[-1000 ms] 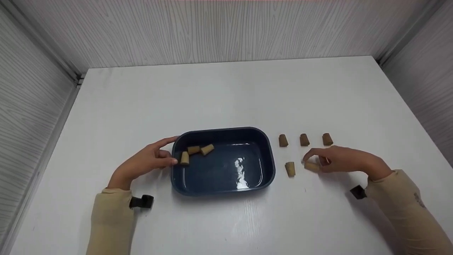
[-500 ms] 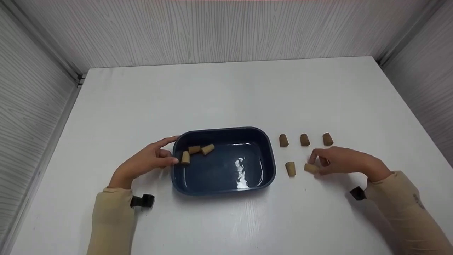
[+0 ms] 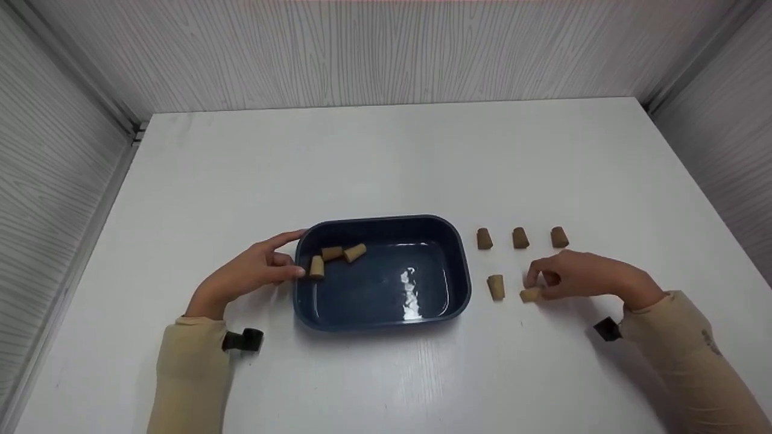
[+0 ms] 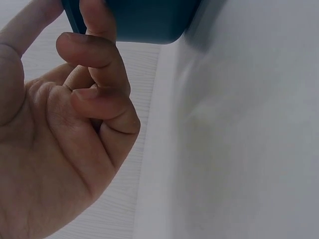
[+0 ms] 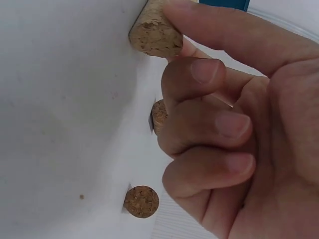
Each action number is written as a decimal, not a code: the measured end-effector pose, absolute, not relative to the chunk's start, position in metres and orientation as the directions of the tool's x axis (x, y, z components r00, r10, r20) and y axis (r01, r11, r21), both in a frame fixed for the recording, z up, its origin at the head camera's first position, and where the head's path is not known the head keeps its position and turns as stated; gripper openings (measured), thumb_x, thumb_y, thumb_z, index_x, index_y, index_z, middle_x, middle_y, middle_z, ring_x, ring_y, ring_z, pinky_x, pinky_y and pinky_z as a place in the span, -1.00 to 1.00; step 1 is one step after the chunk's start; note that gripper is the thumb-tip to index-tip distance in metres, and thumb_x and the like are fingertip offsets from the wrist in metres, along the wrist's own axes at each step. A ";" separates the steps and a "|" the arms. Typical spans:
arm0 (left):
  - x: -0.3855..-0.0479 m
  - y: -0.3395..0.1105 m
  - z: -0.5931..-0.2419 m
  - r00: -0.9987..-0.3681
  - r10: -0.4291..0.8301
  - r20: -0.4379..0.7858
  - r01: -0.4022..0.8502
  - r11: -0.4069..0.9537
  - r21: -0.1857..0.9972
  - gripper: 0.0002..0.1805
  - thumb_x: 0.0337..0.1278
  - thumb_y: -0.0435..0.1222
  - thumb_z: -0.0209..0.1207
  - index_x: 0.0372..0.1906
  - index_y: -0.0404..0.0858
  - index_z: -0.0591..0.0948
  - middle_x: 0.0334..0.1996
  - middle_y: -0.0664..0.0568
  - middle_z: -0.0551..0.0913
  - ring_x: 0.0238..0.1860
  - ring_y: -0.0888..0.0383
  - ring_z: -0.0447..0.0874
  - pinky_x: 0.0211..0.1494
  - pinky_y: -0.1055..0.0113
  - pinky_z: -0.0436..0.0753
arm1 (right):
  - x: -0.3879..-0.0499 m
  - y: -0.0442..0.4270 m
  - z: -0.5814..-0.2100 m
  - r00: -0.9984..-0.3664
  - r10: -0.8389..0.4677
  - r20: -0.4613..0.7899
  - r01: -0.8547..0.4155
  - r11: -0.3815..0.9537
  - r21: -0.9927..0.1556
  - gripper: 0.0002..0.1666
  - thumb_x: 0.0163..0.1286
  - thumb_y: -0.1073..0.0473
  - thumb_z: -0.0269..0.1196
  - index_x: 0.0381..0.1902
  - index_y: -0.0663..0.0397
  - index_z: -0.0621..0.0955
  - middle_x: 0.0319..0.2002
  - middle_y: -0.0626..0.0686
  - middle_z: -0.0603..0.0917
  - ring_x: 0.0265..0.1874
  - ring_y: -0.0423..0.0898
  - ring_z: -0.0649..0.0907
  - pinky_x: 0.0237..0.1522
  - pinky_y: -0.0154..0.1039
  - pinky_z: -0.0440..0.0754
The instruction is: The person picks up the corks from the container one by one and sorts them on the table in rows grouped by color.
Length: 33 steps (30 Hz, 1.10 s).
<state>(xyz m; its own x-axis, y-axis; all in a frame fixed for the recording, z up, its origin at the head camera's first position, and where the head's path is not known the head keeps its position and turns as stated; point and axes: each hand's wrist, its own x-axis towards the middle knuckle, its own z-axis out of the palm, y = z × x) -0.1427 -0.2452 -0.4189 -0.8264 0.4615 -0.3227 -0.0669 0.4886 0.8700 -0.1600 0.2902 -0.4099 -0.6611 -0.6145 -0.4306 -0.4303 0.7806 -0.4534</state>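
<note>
At its left end, a dark blue rectangular dish [image 3: 380, 327] is held by my left hand [image 3: 241, 276], thumb over the rim and index finger at the far corner. The left wrist view shows the other fingers curled below the dish wall [image 4: 149, 22]. To the right of the dish, my right hand [image 3: 588, 274] pinches a pale tapered cork stopper [image 3: 529, 295] between thumb and index finger, low at the tabletop. Its broad end [image 5: 157, 37] faces the right wrist camera. Inside the dish lie three cork stoppers, one of them [image 3: 355, 252] nearest its middle.
Another pale cork [image 3: 496, 287] lies between the dish and my right hand. Behind it are three darker corks in a row: left [image 3: 484, 239], middle [image 3: 520, 237] and right [image 3: 559, 237]. The white table [image 3: 386, 163] meets a grained wall [image 3: 386, 54] at the back.
My right index finger has drawn back from beyond the pale cork to pinch it. That cork has shifted slightly toward the front and turned a little. My left hand and the dish have hardly moved.
</note>
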 end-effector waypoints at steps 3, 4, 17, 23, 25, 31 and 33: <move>-0.143 -0.245 -0.419 -0.829 0.456 -0.323 -0.069 0.490 0.869 -0.19 0.23 -0.13 0.23 0.50 -0.08 0.13 -0.44 0.06 0.52 -0.44 0.26 0.35 -0.23 0.31 0.37 | -0.159 0.289 -0.408 -0.667 -0.618 -0.418 -0.439 0.778 -0.449 -0.83 0.30 0.21 0.24 -0.20 -0.21 0.64 -0.63 -0.21 0.35 -0.62 -0.35 0.30 -0.50 -0.40 0.30; -0.143 -0.245 -0.419 -0.829 0.457 -0.322 -0.068 0.489 0.870 -0.19 0.23 -0.13 0.24 0.50 -0.08 0.13 -0.44 0.05 0.53 -0.43 0.26 0.36 -0.23 0.31 0.38 | -0.159 0.288 -0.407 -0.672 -0.612 -0.417 -0.438 0.783 -0.442 -0.87 0.32 0.14 0.25 -0.20 -0.25 0.64 -0.63 -0.21 0.34 -0.63 -0.35 0.30 -0.50 -0.40 0.30; -0.142 -0.245 -0.419 -0.829 0.459 -0.320 -0.065 0.488 0.870 -0.19 0.23 -0.14 0.24 0.50 -0.09 0.13 -0.44 0.06 0.52 -0.44 0.27 0.34 -0.26 0.31 0.36 | -0.159 0.287 -0.409 -0.717 -0.571 -0.399 -0.447 0.817 -0.365 -0.65 0.28 0.21 0.27 0.01 -0.22 0.56 -0.52 -0.14 0.46 -0.62 -0.27 0.36 -0.51 -0.36 0.34; -0.143 -0.245 -0.419 -0.831 0.453 -0.323 -0.060 0.505 0.861 -0.19 0.22 -0.12 0.24 0.50 -0.08 0.14 -0.38 0.05 0.56 -0.40 0.24 0.37 -0.22 0.30 0.38 | -0.155 0.292 -0.407 -0.755 -0.516 -0.405 -0.406 0.853 -0.328 -0.57 0.21 0.01 0.36 -0.01 -0.07 0.49 -0.50 -0.16 0.44 -0.62 -0.26 0.34 -0.52 -0.35 0.31; -0.143 -0.245 -0.419 -0.830 0.454 -0.324 -0.057 0.509 0.859 -0.18 0.22 -0.11 0.24 0.50 -0.08 0.13 -0.36 0.04 0.58 -0.39 0.23 0.39 -0.20 0.28 0.40 | -0.154 0.293 -0.408 -0.756 -0.509 -0.410 -0.404 0.857 -0.319 -0.55 0.19 -0.05 0.38 -0.04 -0.06 0.49 -0.51 -0.17 0.43 -0.62 -0.27 0.33 -0.52 -0.36 0.30; -0.143 -0.245 -0.418 -0.828 0.463 -0.316 -0.050 0.500 0.864 -0.19 0.22 -0.12 0.24 0.50 -0.08 0.13 -0.39 0.08 0.58 -0.40 0.23 0.39 -0.24 0.30 0.39 | -0.153 0.290 -0.411 -0.745 -0.520 -0.418 -0.421 0.852 -0.310 -0.48 0.15 -0.17 0.38 -0.08 -0.04 0.48 -0.50 -0.18 0.44 -0.60 -0.28 0.35 -0.51 -0.36 0.32; -0.143 -0.245 -0.418 -0.826 0.473 -0.307 -0.050 0.481 0.875 -0.19 0.23 -0.14 0.23 0.50 -0.09 0.13 -0.46 0.10 0.53 -0.44 0.24 0.35 -0.29 0.31 0.36 | -0.153 0.288 -0.411 -0.749 -0.505 -0.430 -0.407 0.862 -0.303 -0.48 0.13 -0.21 0.39 -0.10 -0.09 0.49 -0.50 -0.18 0.44 -0.59 -0.28 0.37 -0.48 -0.35 0.33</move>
<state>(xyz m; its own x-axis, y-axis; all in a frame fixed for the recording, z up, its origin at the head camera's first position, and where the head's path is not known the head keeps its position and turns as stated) -0.1429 -0.2449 -0.4182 -0.8261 0.4726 -0.3068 -0.0497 0.4813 0.8752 -0.1532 0.2884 -0.4111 -0.7489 -0.5047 -0.4295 -0.4072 0.8618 -0.3026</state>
